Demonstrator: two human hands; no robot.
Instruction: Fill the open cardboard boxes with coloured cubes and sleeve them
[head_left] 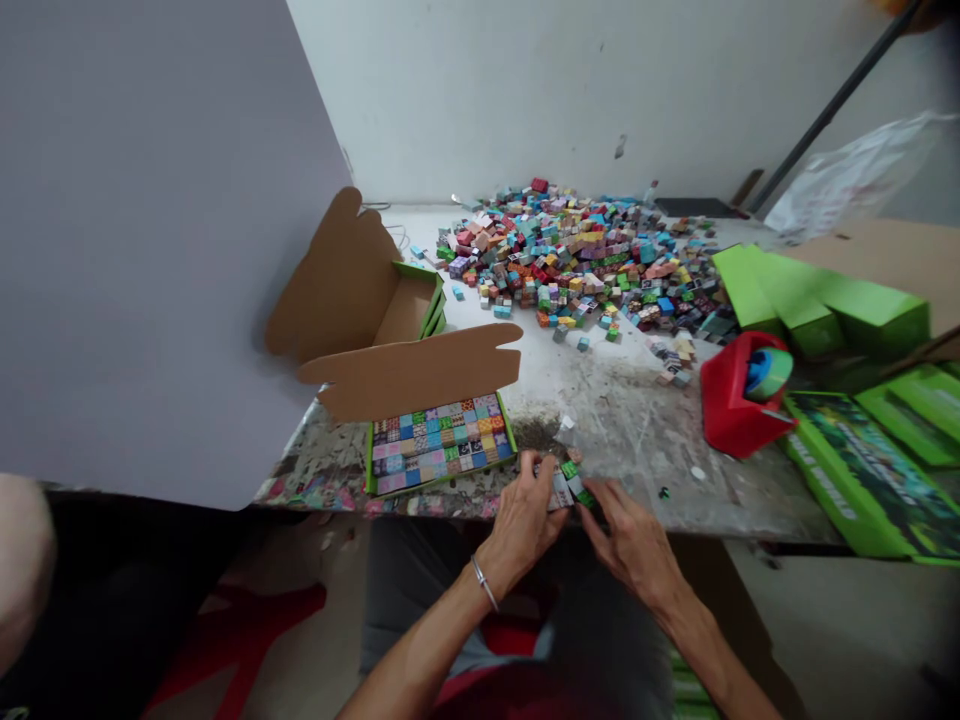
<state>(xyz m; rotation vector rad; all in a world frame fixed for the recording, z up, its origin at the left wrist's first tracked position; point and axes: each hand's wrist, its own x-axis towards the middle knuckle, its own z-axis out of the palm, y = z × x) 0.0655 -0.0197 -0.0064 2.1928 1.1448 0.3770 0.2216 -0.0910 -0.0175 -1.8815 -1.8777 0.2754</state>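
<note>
My left hand point(525, 510), with a bangle on its wrist, is closed round one end of a few small printed cubes point(562, 488) at the table's front edge. From the other side, the fingers of my right hand point(630, 535) press on the green-and-white end of the same cubes. Just left of my hands, an open green box point(512, 440) lies on the table, filled with rows of patterned cubes. Its brown cardboard flap point(420, 370) stands up behind the rows. A small whitish piece point(567, 432) lies just beyond my fingers.
A large heap of coloured cubes point(577, 260) covers the table's back. Open green boxes point(431, 300) stand at left beside a grey panel point(165, 230). A red tape dispenser point(727, 400) and printed green boxes point(862, 470) are at right. A person's arm point(22, 560) shows at far left.
</note>
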